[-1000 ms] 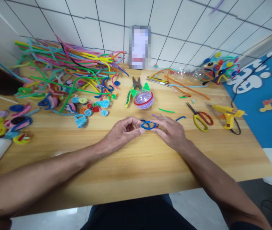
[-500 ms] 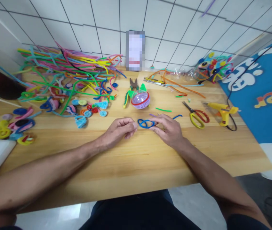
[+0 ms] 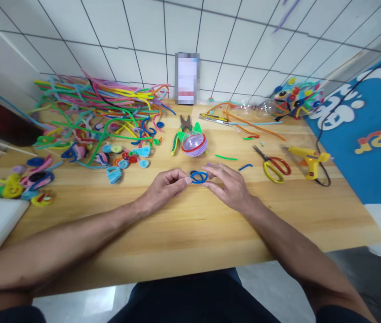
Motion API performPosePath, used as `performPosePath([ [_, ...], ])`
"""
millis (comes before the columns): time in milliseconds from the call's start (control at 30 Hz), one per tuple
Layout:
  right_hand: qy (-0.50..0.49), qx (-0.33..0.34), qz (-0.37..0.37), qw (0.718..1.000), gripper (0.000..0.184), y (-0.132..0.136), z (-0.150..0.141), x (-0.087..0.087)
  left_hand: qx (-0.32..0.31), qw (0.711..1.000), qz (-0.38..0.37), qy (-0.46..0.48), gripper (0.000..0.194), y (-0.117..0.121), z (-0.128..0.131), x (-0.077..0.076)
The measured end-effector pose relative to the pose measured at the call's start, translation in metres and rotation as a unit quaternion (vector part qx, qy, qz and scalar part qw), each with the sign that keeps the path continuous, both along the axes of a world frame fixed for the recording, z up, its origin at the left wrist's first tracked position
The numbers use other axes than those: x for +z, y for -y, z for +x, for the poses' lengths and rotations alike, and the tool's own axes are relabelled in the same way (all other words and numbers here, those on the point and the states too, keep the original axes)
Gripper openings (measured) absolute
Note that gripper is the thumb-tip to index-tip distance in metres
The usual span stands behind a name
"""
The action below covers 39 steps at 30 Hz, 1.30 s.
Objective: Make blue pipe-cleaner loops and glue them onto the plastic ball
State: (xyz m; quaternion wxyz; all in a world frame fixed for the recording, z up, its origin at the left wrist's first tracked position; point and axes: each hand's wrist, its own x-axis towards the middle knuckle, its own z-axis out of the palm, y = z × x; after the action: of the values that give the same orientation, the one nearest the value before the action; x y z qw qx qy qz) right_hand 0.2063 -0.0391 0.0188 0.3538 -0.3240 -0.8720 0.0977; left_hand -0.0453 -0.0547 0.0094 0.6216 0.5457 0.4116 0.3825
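The left hand [image 3: 166,186], clear of the blue pipe-cleaner loops [image 3: 198,182] half a second ago, is now pinching their left edge; the right hand [image 3: 231,187] is parting its thumb and fingers at the opposite edge, and the loops are showing a rounder outline.

Left fingers [image 3: 179,182] pinch a blue loop [image 3: 198,182] — right fingers [image 3: 218,173] just beside its edge.

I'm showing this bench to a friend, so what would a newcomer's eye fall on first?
Probably the bright heap of pipe cleaners at the table's back left. Next, perhaps, the red-banded ball near the middle, just beyond the blue loop between the left hand and right hand. The yellow glue gun also stands out, right of the scissors.
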Motion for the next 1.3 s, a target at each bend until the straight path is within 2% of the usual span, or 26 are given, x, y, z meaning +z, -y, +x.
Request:
performPosePath([
  [167, 0.0, 0.024, 0.024, 0.999, 0.04, 0.0, -0.006, -0.004, 0.006, 1.0, 0.023, -0.012, 0.041, 0.004, -0.001, 0.003],
  [300, -0.007, 0.036, 0.025, 0.999, 0.044, 0.0, -0.006, 0.0, 0.024, 0.999, 0.019, -0.018, 0.039, 0.009, -0.001, 0.005],
  [400, -0.028, -0.003, -0.003, 1.0, 0.046, -0.001, 0.0, 0.007, 0.05, 0.998, 0.016, -0.016, 0.037, 0.012, 0.002, 0.005],
  [500, -0.05, -0.054, -0.016, 0.997, 0.035, -0.003, 0.006, 0.012, 0.062, 0.998, 0.024, -0.018, 0.034, 0.014, 0.004, 0.005],
  [567, -0.051, -0.038, -0.024, 0.998, 0.032, -0.003, 0.007, 0.012, 0.059, 0.997, 0.036, -0.027, 0.033, 0.014, 0.005, 0.006],
  [700, -0.046, 0.039, -0.079, 0.995, 0.025, -0.004, 0.002, 0.003, 0.036, 0.996, 0.058, -0.056, 0.033, 0.016, 0.006, 0.01],
  [833, -0.078, 0.031, -0.167, 0.982, 0.016, -0.003, -0.001, -0.005, 0.022, 0.995, 0.075, -0.063, 0.03, 0.02, 0.008, 0.01],
  [900, -0.084, 0.02, -0.213, 0.973, 0.016, -0.002, -0.002, -0.006, 0.061, 0.993, 0.079, -0.057, 0.026, 0.019, 0.006, 0.007],
  [967, -0.065, 0.025, -0.233, 0.97, 0.017, -0.001, -0.002, -0.006, 0.129, 0.986, 0.092, -0.054, 0.023, 0.014, 0.002, 0.004],
  [1033, -0.035, 0.024, -0.21, 0.977, 0.02, -0.001, -0.002, -0.006, 0.182, 0.974, 0.114, -0.066, 0.021, 0.007, -0.004, 0.0],
  [1133, -0.018, -0.035, -0.132, 0.99, 0.026, -0.005, 0.001, -0.005, 0.192, 0.961, 0.159, -0.117, 0.013, -0.001, -0.009, -0.003],
  [1200, -0.015, -0.062, -0.092, 0.994, 0.026, -0.007, 0.004, -0.007, 0.157, 0.951, 0.207, -0.166, 0.007, 0.001, -0.009, -0.001],
  [1300, 0.009, -0.024, -0.073, 0.997, 0.026, -0.008, 0.005, -0.011, 0.071, 0.926, 0.286, -0.237, 0.019, 0.008, -0.007, 0.002],
])
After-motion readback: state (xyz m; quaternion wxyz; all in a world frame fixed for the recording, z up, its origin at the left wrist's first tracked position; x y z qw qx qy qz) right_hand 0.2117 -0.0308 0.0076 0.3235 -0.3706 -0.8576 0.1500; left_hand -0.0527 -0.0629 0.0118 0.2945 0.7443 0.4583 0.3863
